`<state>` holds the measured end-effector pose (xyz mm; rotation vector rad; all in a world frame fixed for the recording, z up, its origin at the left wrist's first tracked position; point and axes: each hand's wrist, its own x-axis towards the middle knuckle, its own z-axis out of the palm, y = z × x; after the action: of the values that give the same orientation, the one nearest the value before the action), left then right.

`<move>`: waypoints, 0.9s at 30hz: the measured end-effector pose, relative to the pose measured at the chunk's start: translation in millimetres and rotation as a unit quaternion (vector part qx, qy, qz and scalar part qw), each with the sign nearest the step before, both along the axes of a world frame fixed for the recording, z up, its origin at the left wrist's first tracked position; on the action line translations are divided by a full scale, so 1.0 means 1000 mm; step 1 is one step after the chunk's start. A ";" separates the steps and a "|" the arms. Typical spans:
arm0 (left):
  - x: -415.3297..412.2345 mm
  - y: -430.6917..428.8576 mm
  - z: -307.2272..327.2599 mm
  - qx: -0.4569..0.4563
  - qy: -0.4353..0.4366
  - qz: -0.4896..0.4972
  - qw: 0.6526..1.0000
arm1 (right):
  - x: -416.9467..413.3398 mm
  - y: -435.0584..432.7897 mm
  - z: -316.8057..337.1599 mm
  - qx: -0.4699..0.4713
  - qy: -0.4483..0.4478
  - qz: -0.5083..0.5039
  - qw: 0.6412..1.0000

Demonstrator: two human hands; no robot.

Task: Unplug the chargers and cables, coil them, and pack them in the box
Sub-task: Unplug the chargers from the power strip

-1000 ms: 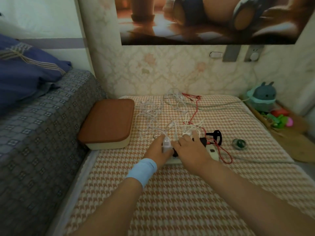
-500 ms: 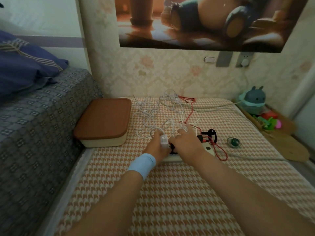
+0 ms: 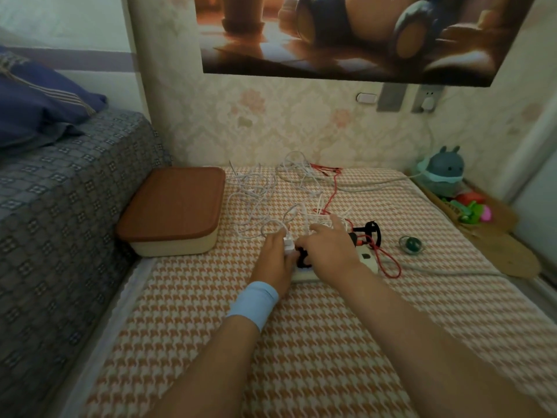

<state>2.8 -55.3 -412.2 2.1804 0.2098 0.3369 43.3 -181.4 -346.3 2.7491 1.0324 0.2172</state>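
Note:
A white power strip (image 3: pixel 366 260) lies on the checked cloth, mostly hidden under my hands. My left hand (image 3: pixel 272 260), with a blue wristband, grips a white charger (image 3: pixel 288 245) plugged into the strip. My right hand (image 3: pixel 330 247) rests flat on the strip, fingers spread over a black plug (image 3: pixel 302 257) and the cables. A tangle of white cables (image 3: pixel 262 200) and a red cable (image 3: pixel 388 267) spreads behind and right of the strip. The cream box with a brown lid (image 3: pixel 173 212) stands closed at the left.
A grey patterned sofa (image 3: pixel 60 221) with a blue cushion borders the left. A black strap (image 3: pixel 372 232) and a small green round object (image 3: pixel 410 245) lie right of the strip. Toys (image 3: pixel 446 173) sit at the far right. A grey cord (image 3: pixel 452 271) runs rightward.
The view has shifted slightly; both hands stay on the strip. My left hand keeps its grip on the white charger, and my right hand's fingers have spread a little.

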 end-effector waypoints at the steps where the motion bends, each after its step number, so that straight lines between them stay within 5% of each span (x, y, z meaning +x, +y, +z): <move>1: 0.000 0.000 -0.001 0.001 -0.009 0.003 1.000 | 0.000 0.000 0.000 0.002 -0.001 -0.001 1.000; 23: 0.006 -0.015 -0.020 0.005 -0.143 0.061 0.988 | 0.012 -0.008 -0.003 0.037 -0.005 0.029 0.999; 27: 0.003 -0.024 0.010 -0.049 -0.209 0.160 0.964 | 0.011 -0.008 -0.006 0.010 -0.011 0.033 0.999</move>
<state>6.3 -78.9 -402.3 1.9231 0.3327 0.9357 54.6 -189.4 -352.1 2.7260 1.1220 0.2694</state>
